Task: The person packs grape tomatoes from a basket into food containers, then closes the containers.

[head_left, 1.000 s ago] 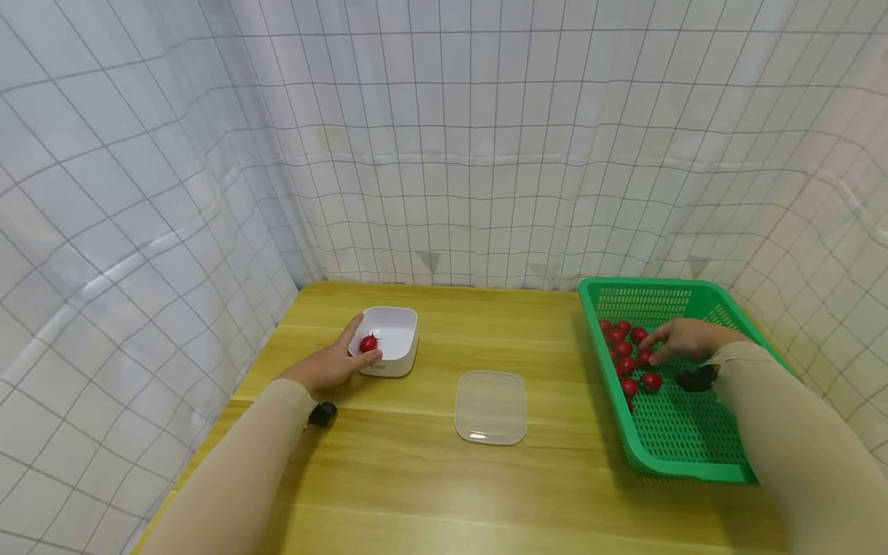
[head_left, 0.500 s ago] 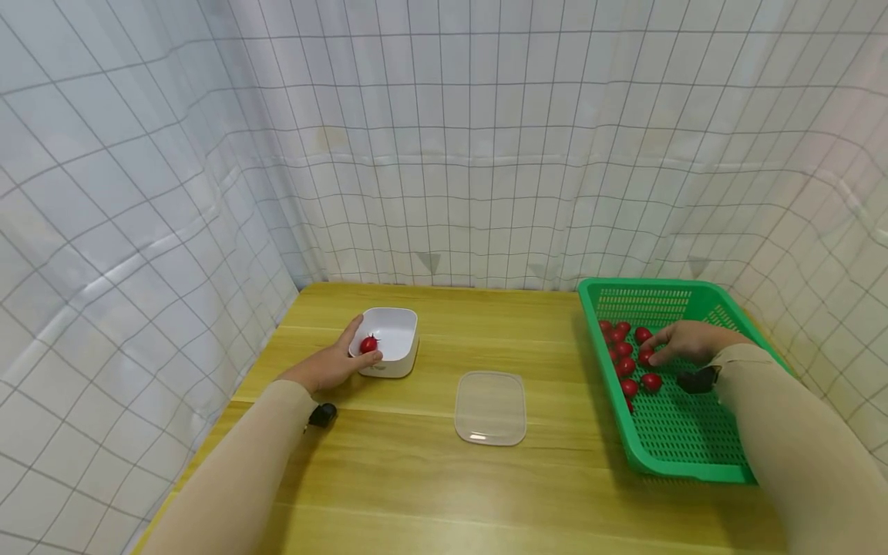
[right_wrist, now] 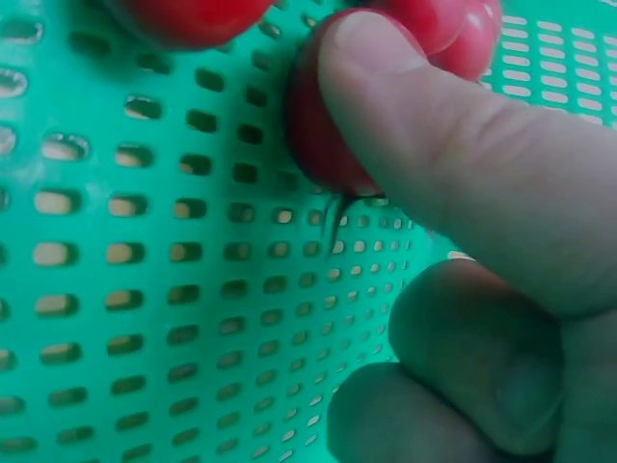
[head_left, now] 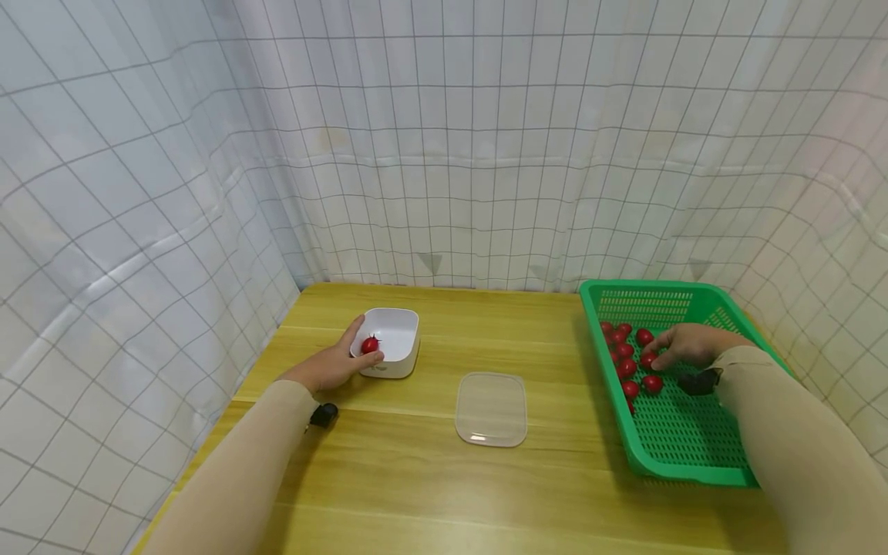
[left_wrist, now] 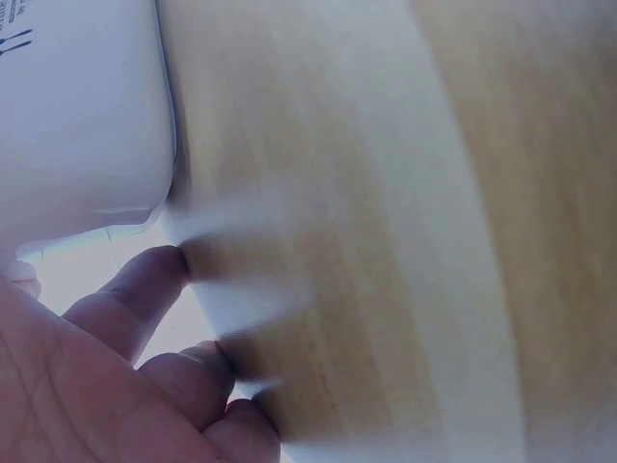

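Note:
At the left, my left hand (head_left: 333,364) grips the near-left side of a white square box (head_left: 401,333), thumb at its front and index finger along its left rim. One red tomato (head_left: 370,345) lies inside. The left wrist view shows the box's wall (left_wrist: 87,116) and fingers (left_wrist: 145,289) touching the table. Inside the green basket (head_left: 694,472), my right hand (head_left: 694,344) pinches a tomato (head_left: 648,360). The right wrist view has the thumb (right_wrist: 434,135) pressed on this tomato (right_wrist: 323,125), its green stem pointing down; the other side of the grip is hidden.
Several more tomatoes (head_left: 626,368) lie along the basket's left side. A clear square lid (head_left: 491,408) rests flat on the wooden table (head_left: 416,478) between the box and the basket. Gridded white curtains (head_left: 458,154) stand behind and at both sides.
My right fingers have closed around a tomato, while the tomato just behind it has shifted slightly right. My left hand remains on the box.

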{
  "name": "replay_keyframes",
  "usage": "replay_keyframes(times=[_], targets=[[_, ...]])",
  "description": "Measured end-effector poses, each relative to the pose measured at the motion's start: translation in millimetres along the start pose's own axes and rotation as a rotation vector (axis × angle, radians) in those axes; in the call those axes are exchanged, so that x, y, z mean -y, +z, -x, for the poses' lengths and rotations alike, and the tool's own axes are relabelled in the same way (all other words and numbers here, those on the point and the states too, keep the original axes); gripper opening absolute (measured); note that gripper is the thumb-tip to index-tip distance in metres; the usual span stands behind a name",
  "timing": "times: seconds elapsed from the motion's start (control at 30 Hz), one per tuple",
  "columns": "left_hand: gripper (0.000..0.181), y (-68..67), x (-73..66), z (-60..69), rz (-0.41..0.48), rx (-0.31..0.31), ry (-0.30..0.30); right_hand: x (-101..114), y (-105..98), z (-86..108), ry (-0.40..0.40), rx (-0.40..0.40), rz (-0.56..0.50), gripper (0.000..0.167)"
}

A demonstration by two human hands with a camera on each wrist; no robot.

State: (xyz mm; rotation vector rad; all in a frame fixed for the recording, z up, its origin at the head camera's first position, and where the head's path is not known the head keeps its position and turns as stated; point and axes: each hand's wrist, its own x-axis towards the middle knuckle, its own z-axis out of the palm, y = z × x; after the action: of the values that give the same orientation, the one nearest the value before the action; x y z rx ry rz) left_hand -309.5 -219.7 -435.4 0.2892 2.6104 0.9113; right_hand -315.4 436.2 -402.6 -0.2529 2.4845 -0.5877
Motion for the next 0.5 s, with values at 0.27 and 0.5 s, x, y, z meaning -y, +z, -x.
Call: replay_keyframes(times=[0.27,0.5], targets=[[0.102,0.7,3.5,-0.2,-0.019,-0.014,-0.012,1,-5,3.6,-0.021,-0.025,0.012,0.054],[0.103,0.4,4.3,-1.8,-0.024,-0.016,-0.003,9,-18,12.1,-0.065,-0.083,0.077,0.056]])
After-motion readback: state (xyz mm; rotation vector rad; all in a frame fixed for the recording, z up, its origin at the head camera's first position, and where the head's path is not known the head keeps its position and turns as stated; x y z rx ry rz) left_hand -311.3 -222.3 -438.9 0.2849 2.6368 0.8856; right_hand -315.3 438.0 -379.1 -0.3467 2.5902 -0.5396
